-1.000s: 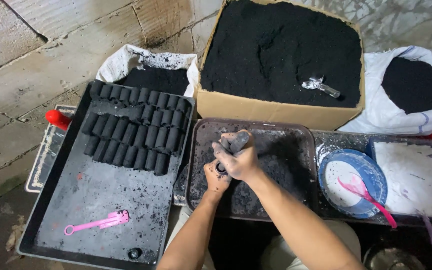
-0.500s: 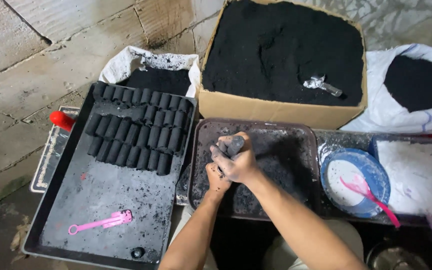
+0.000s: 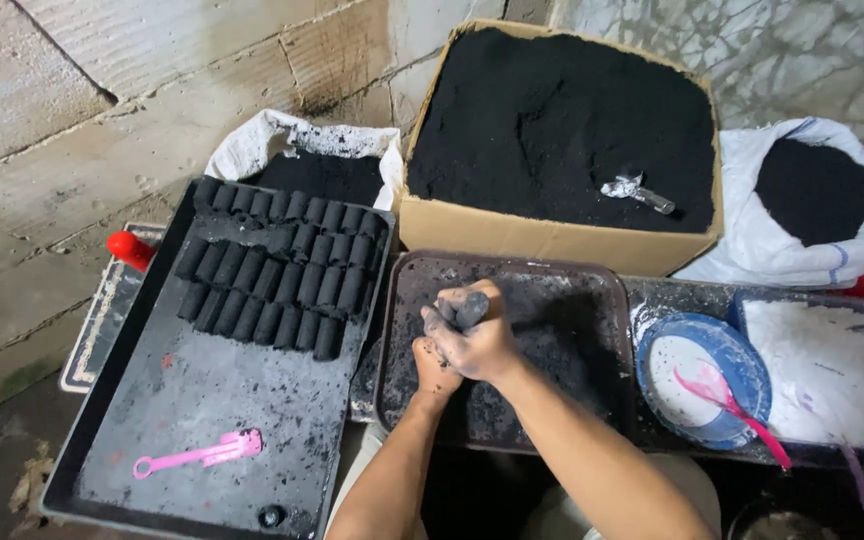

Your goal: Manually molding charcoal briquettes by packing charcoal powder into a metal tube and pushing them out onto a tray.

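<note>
Both my hands work over a dark metal tray smeared with black powder. My right hand is closed around a short black cylinder of pressed charcoal, which sticks up out of the fist. My left hand sits just below and behind it, fingers curled against the cylinder's lower end. Both hands are dusted black. To the left, a large black tray carries rows of several finished black cylinders along its far end.
A pink plastic spoon lies on the large tray. A cardboard box of black powder holds a metal scoop. White sacks of powder stand behind. A blue bowl with a pink spoon sits right, beside a white-filled tray. A red handle lies left.
My hands have stayed over the dark tray, pressing and turning the cylinder slightly; the view shifted a little. Nothing else moved.
</note>
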